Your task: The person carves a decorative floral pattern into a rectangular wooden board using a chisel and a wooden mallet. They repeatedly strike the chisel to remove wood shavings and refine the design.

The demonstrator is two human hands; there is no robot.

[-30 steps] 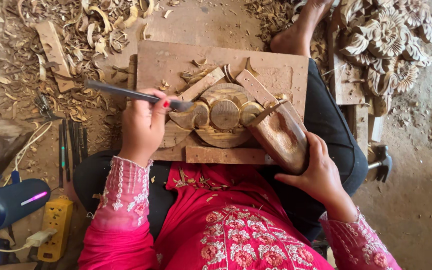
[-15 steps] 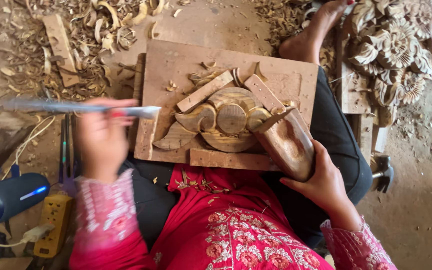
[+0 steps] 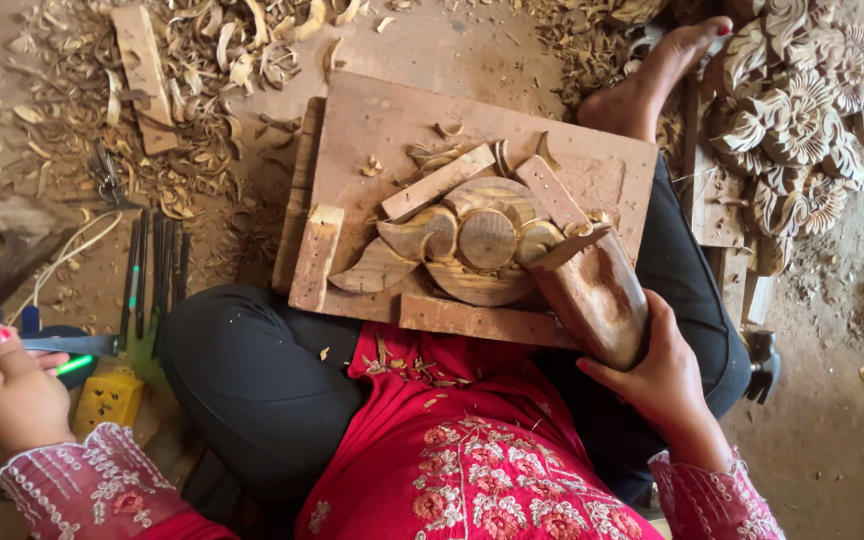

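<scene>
Left hand is way out to the left, closed around one chisel lying roughly level, blade end toward the person. Just past that end, a row of about six more tools lies on the floor. Right hand grips one wooden mallet, head touching the single carving on its board, so it's much nearer.

There are two hands: the left hand and the right hand. I count one chisel, one mallet, one board, one carving, one bare foot and one yellow socket box.
</scene>
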